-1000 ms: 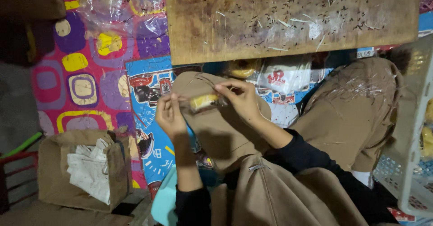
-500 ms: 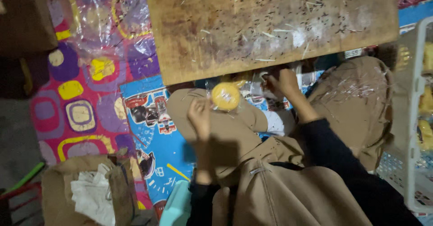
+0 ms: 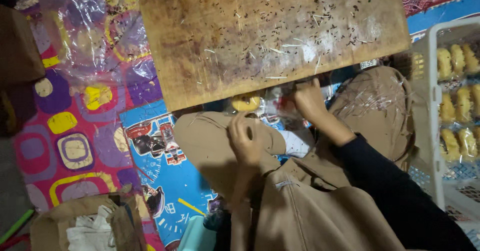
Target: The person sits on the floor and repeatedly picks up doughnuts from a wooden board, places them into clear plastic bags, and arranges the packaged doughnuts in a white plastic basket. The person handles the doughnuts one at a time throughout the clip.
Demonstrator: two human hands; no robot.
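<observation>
Pinching crinkly clear wrap (image 3: 280,103), right hand (image 3: 310,100) works beside round yellow pastry (image 3: 246,102) (left hand (image 3: 246,141) loosely curled, empty).

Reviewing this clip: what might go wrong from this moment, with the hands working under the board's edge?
1. The yellow pastry in its clear wrapper sits at the edge of the wooden board, which is strewn with dark crumbs; some could get into the wrapper.
2. The left hand is near the pastry while the right hand pinches the plastic; the pastry may slip onto the mat.
3. Both hands work half hidden under the board, so the grip is hard to check.
</observation>
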